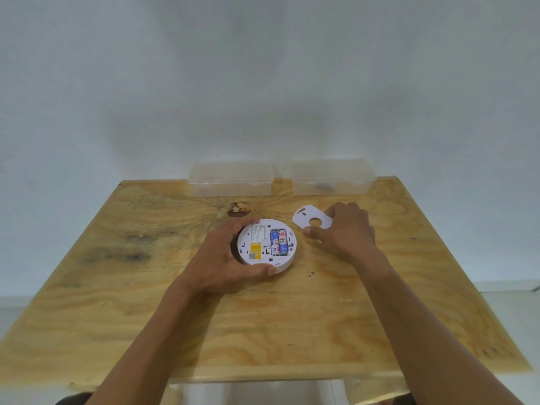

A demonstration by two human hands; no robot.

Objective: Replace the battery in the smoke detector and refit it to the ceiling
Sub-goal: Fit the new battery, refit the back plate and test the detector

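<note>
At the middle of a wooden table (146, 302), the left hand (225, 258) grips an upturned smoke detector (267, 244) with two batteries (279, 242) showing, while the right hand (344, 229) pinches its mounting plate (311, 219) just right; align tabs before twisting it on.

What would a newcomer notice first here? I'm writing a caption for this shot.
The white smoke detector at the table's centre, back up with two batteries showing, gripped by the left hand. Just right, the right hand holds a flat white mounting plate; two clear boxes sit behind.
</note>
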